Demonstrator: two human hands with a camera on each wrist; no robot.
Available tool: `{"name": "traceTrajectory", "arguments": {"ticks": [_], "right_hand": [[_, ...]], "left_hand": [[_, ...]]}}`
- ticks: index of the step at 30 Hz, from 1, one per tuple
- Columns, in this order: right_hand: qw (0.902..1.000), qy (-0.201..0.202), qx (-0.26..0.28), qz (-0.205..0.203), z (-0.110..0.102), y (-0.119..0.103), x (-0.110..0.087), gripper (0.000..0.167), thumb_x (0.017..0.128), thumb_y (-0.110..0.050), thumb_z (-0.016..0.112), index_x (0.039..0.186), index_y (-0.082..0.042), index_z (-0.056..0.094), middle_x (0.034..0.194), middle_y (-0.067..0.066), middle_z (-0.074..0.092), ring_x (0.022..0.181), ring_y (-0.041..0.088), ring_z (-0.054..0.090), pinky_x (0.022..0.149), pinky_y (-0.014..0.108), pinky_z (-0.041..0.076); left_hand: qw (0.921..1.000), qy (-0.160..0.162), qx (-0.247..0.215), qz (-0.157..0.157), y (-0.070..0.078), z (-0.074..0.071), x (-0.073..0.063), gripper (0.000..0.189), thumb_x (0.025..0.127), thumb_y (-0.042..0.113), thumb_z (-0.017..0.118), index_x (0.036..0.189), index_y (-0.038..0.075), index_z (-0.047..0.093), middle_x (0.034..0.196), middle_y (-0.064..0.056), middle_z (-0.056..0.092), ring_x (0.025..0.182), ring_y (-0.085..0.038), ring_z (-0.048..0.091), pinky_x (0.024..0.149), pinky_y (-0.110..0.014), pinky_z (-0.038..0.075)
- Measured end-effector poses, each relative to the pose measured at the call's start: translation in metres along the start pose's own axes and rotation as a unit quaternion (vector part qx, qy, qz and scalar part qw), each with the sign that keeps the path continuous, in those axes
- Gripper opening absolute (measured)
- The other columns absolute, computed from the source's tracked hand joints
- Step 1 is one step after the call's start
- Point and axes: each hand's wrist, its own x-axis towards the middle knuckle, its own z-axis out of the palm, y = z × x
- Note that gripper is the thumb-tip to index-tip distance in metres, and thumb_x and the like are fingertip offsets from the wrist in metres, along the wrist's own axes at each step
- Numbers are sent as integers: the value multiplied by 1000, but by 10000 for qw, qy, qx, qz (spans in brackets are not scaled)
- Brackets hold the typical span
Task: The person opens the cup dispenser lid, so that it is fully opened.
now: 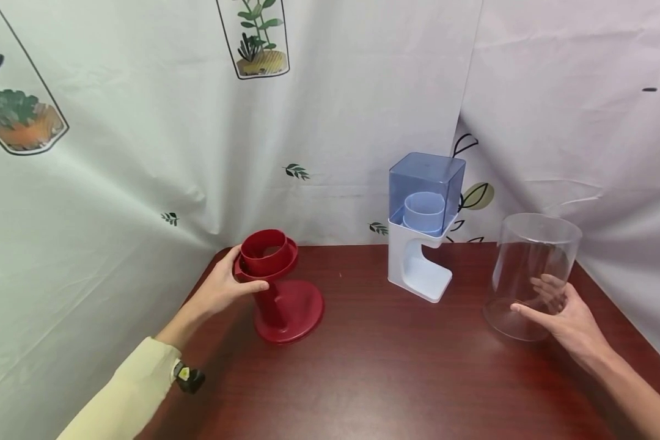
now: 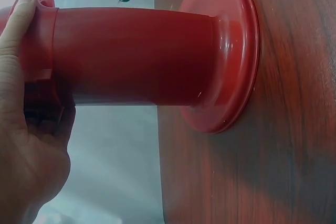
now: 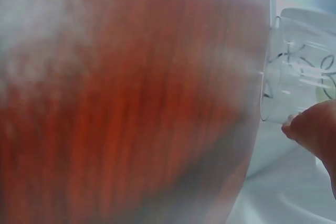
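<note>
A red plastic stand (image 1: 288, 311) with a round base, an upright column and a ring-shaped top is on the left of the table. My left hand (image 1: 223, 285) holds it at the top collar, thumb along the near side and fingers round the back. In the left wrist view the thumb presses the collar above the smooth red column (image 2: 131, 56). At the right, my right hand (image 1: 569, 318) grips a clear plastic cylinder (image 1: 533, 263) low on its side, the fingers showing through the wall. The right wrist view catches part of this cylinder (image 3: 299, 61) beside the thumb.
Between the hands, toward the back, stands a white dispenser (image 1: 409, 269) with a see-through blue box top (image 1: 426, 168) and a round cup shape inside. A dark red wooden table (image 1: 363, 366) meets a patterned white curtain (image 1: 335, 122) behind and at both sides.
</note>
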Motion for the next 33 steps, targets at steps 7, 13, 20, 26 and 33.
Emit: {"name": "traceTrajectory", "arguments": {"ticks": [7,13,20,26,33], "right_hand": [[9987,-383,-305,142,-1,-3,2,95,100,-22,77,168,-5,12,169,13,35,150,-2,31,100,-3,27],[9965,-500,-669,94,0,-3,6,96,96,-22,81,164,3,18,159,32,37,137,-1,42,90,-3,28],[9941,-671,-834,171,-1,-5,10,97,97,-23,80,164,8,16,159,36,37,141,16,47,87,-3,28],[9905,-787,-1104,229,-6,-6,14,99,97,-27,79,163,9,16,159,36,38,141,45,43,85,-3,26],[9885,-862,-1212,257,-8,-7,19,98,98,-28,79,163,10,15,158,37,38,136,59,40,82,-3,26]], "left_hand": [[9999,43,86,-118,-3,-5,2,90,87,24,91,159,10,40,145,-12,58,124,-29,58,91,-23,57],[9999,10,-14,-142,-3,-7,3,88,87,22,90,159,10,40,145,-11,58,124,-29,57,91,-23,57],[9998,1,-106,-145,-7,-11,6,89,88,21,89,160,9,38,146,-12,57,126,-30,56,91,-23,57],[9996,-71,-105,-234,-9,-15,9,91,89,23,89,162,9,35,149,-13,54,128,-31,54,91,-23,58],[9993,-125,-170,-321,-13,-18,12,93,89,22,88,163,10,32,151,-13,52,130,-32,53,91,-23,57]]}}
